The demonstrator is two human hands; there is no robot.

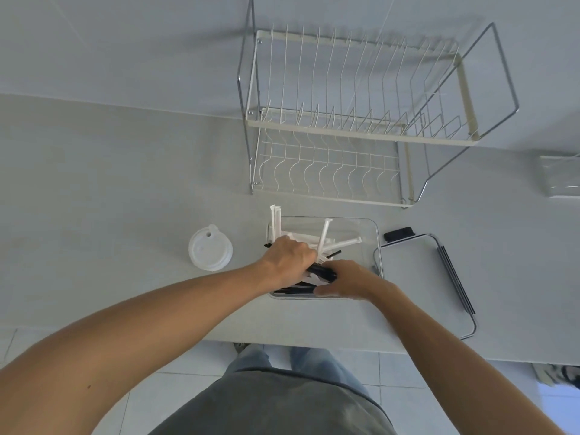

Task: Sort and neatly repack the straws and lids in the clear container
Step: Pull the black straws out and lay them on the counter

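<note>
Both hands (290, 257) (348, 279) grip straws (320, 273) (clear container (370, 237))

The left hand (290, 259) and right hand (346, 279) hid the near straws in the clear rectangular plastic container (373, 243). A clear plastic item (560, 175) was cut off at the right edge.

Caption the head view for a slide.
Both hands gather black straws inside the clear container.
</note>
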